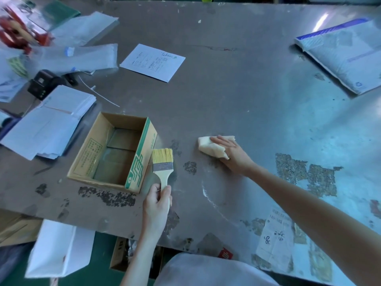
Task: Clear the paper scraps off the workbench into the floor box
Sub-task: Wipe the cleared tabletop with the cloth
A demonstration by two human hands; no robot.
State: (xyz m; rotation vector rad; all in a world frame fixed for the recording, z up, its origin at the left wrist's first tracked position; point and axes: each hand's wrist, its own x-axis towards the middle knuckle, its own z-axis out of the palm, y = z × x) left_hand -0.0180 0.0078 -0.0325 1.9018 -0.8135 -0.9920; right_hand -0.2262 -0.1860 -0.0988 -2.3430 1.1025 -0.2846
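Plainly, the trouble spots run from one side to the other. The loose stack of papers (49, 122) at the left lies just beside the open cardboard box (111, 153) on the workbench (237, 89), so a broad sweep could drag good sheets along with the scraps. Scraps could also land in that bench-top box instead of the floor box (119, 252), which sits below the near edge, partly hidden by the left arm. The left hand (157, 203) has its fingers curled round the handle of the brush (162, 162), bristles pointing away from the person. The right hand (228, 153) presses flat, fingers straight and close together, on a cream crumpled wad (208, 146); paper or cloth, I cannot tell. If it is pushed off the edge to the right of the floor box, it would likely miss and drop on the floor
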